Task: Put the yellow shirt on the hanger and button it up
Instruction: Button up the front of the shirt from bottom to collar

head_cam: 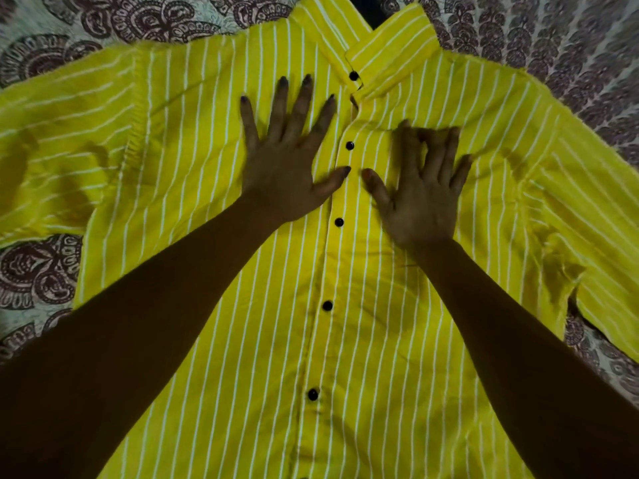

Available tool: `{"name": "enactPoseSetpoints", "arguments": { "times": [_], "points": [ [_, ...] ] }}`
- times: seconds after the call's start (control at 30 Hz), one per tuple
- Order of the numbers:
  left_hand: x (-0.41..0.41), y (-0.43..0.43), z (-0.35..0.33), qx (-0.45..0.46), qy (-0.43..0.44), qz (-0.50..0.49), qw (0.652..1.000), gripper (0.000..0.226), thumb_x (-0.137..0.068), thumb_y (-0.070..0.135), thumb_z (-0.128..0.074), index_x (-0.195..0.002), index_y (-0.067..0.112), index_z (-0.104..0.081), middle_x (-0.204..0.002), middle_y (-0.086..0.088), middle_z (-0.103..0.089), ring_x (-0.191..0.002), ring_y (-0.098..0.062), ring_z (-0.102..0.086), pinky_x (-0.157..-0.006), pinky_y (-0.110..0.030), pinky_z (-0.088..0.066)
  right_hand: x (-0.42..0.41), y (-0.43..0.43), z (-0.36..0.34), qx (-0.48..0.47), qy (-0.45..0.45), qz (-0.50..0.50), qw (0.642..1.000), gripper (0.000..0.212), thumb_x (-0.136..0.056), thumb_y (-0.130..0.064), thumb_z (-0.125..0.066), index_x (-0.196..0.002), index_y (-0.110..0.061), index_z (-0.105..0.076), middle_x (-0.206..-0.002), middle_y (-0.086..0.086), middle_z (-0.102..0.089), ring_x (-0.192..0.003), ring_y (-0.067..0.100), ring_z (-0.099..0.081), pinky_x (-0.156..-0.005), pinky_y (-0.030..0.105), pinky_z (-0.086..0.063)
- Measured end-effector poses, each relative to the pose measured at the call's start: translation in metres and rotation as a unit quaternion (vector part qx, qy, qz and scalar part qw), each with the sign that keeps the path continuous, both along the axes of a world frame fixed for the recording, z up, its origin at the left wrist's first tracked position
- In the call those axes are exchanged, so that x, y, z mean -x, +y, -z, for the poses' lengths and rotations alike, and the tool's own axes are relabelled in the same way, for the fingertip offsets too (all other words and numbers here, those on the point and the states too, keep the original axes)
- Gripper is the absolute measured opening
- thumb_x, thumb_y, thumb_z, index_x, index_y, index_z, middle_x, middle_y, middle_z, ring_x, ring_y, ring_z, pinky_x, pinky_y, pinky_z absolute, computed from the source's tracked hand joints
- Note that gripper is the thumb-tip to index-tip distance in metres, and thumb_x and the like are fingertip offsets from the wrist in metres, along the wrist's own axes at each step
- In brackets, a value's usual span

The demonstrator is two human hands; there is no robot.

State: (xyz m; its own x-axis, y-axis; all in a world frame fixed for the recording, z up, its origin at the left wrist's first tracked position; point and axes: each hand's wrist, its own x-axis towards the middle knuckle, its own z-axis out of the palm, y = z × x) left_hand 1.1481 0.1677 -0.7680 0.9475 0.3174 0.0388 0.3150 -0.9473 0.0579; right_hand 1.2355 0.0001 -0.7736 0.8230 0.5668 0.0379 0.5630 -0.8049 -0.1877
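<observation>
Yellow shirt [363,340] lies flat on patterned bedspread [553,46], placket buttoned. Left hand [280,171] spread, pressing chest; right hand [422,198] flat, blurred. Hanger unseen. Best smooth outward from placket, evenly.

Buttoned yellow striped shirt [242,340], flat, face-up
</observation>
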Motion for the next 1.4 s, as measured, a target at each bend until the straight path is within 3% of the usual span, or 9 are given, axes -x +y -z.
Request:
{"name": "enactPoseSetpoints", "arguments": {
  "times": [0.17, 0.27, 0.43, 0.67, 0.8, 0.9, 1.03, 1.13, 1.4],
  "points": [
    [-0.009, 0.009, -0.002, 0.063, -0.127, 0.005, 0.990, 0.057, -0.095, 0.048, -0.027, -0.136, 0.012, -0.043, -0.145, -0.014, -0.040, -0.136, -0.034, -0.033, -0.113, -0.050, -0.018, -0.015, 0.021, -0.023, -0.152, -0.109, 0.016, 0.982, 0.037, -0.091, -0.037, -0.047, -0.113, -0.012, -0.062, -0.115, 0.016, -0.058, -0.109, 0.035, -0.054, -0.089, 0.040, -0.038],
    [-0.031, 0.017, -0.015, 0.148, -0.219, -0.023, 0.964, 0.037, -0.094, 0.025, -0.036, -0.116, 0.007, -0.060, -0.120, -0.014, -0.060, -0.110, -0.033, -0.054, -0.096, -0.032, -0.033, -0.033, 0.062, -0.049, -0.248, -0.003, -0.027, 0.968, 0.024, -0.083, -0.014, -0.052, -0.102, -0.010, -0.066, -0.102, 0.012, -0.065, -0.094, 0.029, -0.061, -0.080, 0.036, -0.044],
    [-0.074, 0.023, -0.033, 0.277, -0.144, -0.069, 0.948, 0.033, -0.082, 0.016, -0.044, -0.105, 0.015, -0.068, -0.109, -0.011, -0.067, -0.103, -0.028, -0.060, -0.089, -0.038, -0.044, -0.060, 0.111, -0.053, -0.029, 0.144, 0.058, 0.987, 0.018, -0.076, -0.024, -0.068, -0.089, -0.014, -0.059, -0.112, 0.011, -0.063, -0.103, 0.027, -0.061, -0.071, 0.030, -0.041],
    [-0.102, 0.034, -0.030, 0.255, -0.051, -0.109, 0.959, 0.022, -0.081, 0.026, -0.066, -0.101, 0.018, -0.065, -0.109, -0.008, -0.066, -0.105, -0.027, -0.058, -0.082, -0.034, -0.045, -0.076, 0.104, -0.057, -0.026, 0.167, 0.122, 0.978, 0.035, -0.076, -0.019, -0.066, -0.108, -0.008, -0.060, -0.115, 0.015, -0.062, -0.105, 0.031, -0.062, -0.083, 0.036, -0.050],
    [-0.108, 0.032, -0.028, 0.281, -0.060, -0.119, 0.950, 0.020, -0.082, 0.019, -0.065, -0.099, 0.010, -0.062, -0.108, -0.011, -0.066, -0.105, -0.028, -0.058, -0.085, -0.036, -0.046, -0.081, 0.092, -0.054, -0.301, 0.413, 0.245, 0.824, 0.018, -0.083, 0.003, -0.054, -0.099, 0.007, -0.059, -0.071, 0.011, -0.054, -0.041, 0.009, -0.059, -0.041, 0.021, -0.048],
    [-0.110, 0.032, -0.036, 0.343, -0.100, -0.122, 0.926, 0.017, -0.078, 0.019, -0.070, -0.090, 0.008, -0.065, -0.104, -0.012, -0.067, -0.101, -0.024, -0.060, -0.081, -0.029, -0.042, -0.073, 0.087, -0.058, -0.456, 0.531, 0.292, 0.652, 0.023, -0.091, 0.011, -0.040, -0.081, 0.000, -0.057, -0.068, 0.010, -0.051, -0.037, 0.010, -0.055, -0.040, 0.018, -0.047],
    [-0.114, 0.036, -0.039, 0.463, -0.098, -0.142, 0.869, 0.018, -0.062, 0.026, -0.079, -0.054, 0.023, -0.063, -0.062, 0.007, -0.065, -0.085, -0.026, -0.066, -0.070, -0.026, -0.047, -0.073, 0.092, -0.058, -0.519, 0.544, 0.315, 0.580, 0.029, -0.092, 0.009, -0.045, -0.077, -0.015, -0.049, -0.064, 0.003, -0.052, -0.050, 0.009, -0.052, -0.045, 0.019, -0.048],
    [-0.114, 0.040, -0.034, 0.526, -0.105, -0.148, 0.831, 0.013, -0.055, 0.027, -0.071, -0.045, 0.028, -0.064, -0.048, 0.010, -0.060, -0.060, -0.015, -0.060, -0.067, -0.031, -0.051, -0.078, 0.096, -0.055, -0.544, 0.521, 0.318, 0.575, 0.035, -0.089, 0.016, -0.042, -0.073, -0.016, -0.042, -0.067, 0.007, -0.045, -0.059, 0.014, -0.047, -0.052, 0.024, -0.048],
    [-0.101, 0.034, -0.022, 0.609, -0.157, -0.104, 0.770, 0.024, -0.083, -0.005, -0.059, -0.101, 0.008, -0.066, -0.061, -0.002, -0.049, -0.060, -0.008, -0.043, -0.056, -0.014, -0.038, -0.075, 0.096, -0.048, -0.504, 0.517, 0.257, 0.642, 0.023, -0.084, 0.009, -0.054, -0.069, -0.007, -0.061, -0.062, 0.005, -0.060, -0.058, 0.013, -0.058, -0.054, 0.019, -0.052]
  ]
}}
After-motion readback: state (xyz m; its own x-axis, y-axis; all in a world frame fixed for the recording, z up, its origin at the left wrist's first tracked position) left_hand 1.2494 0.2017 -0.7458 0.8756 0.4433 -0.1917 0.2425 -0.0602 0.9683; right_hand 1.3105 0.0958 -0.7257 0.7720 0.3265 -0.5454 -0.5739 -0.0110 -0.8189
